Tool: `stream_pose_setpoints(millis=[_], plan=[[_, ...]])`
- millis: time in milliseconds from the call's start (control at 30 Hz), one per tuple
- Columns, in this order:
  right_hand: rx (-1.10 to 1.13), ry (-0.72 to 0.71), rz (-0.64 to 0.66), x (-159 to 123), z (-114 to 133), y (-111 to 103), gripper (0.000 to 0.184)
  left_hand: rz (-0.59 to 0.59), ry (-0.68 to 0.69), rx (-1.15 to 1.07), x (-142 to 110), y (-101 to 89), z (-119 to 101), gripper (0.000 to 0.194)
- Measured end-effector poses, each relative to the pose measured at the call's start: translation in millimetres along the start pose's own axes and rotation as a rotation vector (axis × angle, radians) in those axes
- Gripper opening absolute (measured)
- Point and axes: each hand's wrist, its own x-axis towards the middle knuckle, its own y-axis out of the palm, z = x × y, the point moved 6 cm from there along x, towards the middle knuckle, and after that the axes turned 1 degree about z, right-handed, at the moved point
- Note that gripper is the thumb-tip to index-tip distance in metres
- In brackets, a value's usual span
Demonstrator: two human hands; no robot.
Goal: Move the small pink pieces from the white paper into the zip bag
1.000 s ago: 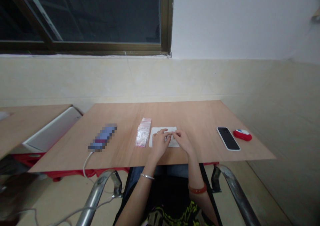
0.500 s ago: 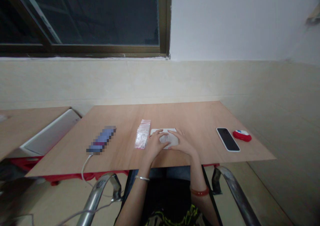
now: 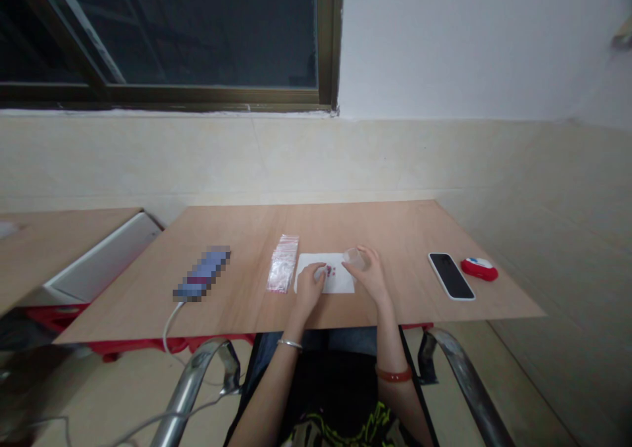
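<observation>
A white paper sheet (image 3: pixel 340 282) lies on the wooden table, with small red marks (image 3: pixel 330 271) near its middle. My left hand (image 3: pixel 309 288) rests on the sheet's left part with curled fingers, and I cannot tell whether it holds something small. My right hand (image 3: pixel 370 274) is at the sheet's upper right corner, pinching a small clear plastic piece (image 3: pixel 354 258) in its fingertips. Left of the sheet lies a clear plastic bag (image 3: pixel 283 263) with red contents or print.
The wooden tabletop (image 3: pixel 385 233) also bears a pixelated device (image 3: pixel 202 273) with a white cable (image 3: pixel 166 328), a black phone (image 3: pixel 451 276) and a red-and-white object (image 3: pixel 478 269). Another table (image 3: pixel 64 249) stands left. Metal chair arms (image 3: pixel 190 381) rise below the front edge.
My hands have come apart. The right hand has moved up and right with the clear piece, and the red marks on the sheet now show.
</observation>
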Motion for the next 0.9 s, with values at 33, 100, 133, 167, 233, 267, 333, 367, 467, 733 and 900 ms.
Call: stream_pose_setpoints(millis=[33, 100, 133, 167, 233, 267, 333, 367, 467, 733, 900], plan=[[0.004, 0.0, -0.031, 1, -1, -2, 0.052, 0.037, 0.001, 0.05, -2, 9.8, 7, 0.025], [0.013, -0.006, -0.071, 1, -2, -3, 0.052, 0.091, 0.024, 0.168, -5, 28.0, 17, 0.033], [0.015, -0.01, -0.081, 1, -3, -2, 0.051, 0.108, 0.046, 0.218, -5, 35.9, 20, 0.039], [0.015, -0.012, -0.087, 1, -3, -2, 0.051, 0.123, 0.072, 0.259, -4, 43.0, 21, 0.043], [0.013, -0.014, -0.092, 1, -3, 1, 0.051, 0.151, 0.127, 0.306, -1, 54.4, 21, 0.043], [0.014, -0.016, -0.096, 1, -3, 2, 0.051, 0.163, 0.152, 0.316, 1, 58.5, 20, 0.04], [0.021, -0.02, -0.106, 1, -4, 3, 0.05, 0.168, 0.182, 0.322, 4, 62.7, 20, 0.034], [0.027, -0.021, -0.11, 1, -4, 4, 0.05, 0.157, 0.187, 0.319, 5, 62.8, 20, 0.032], [0.051, -0.023, -0.12, 1, -7, 6, 0.05, 0.13, 0.179, 0.291, 6, 59.9, 22, 0.025], [0.073, -0.044, -0.132, -1, -11, 7, 0.049, 0.114, 0.161, 0.246, 4, 53.8, 26, 0.02], [0.052, -0.019, -0.104, -1, -16, 11, 0.05, 0.087, 0.128, 0.242, 6, 50.3, 29, 0.021]])
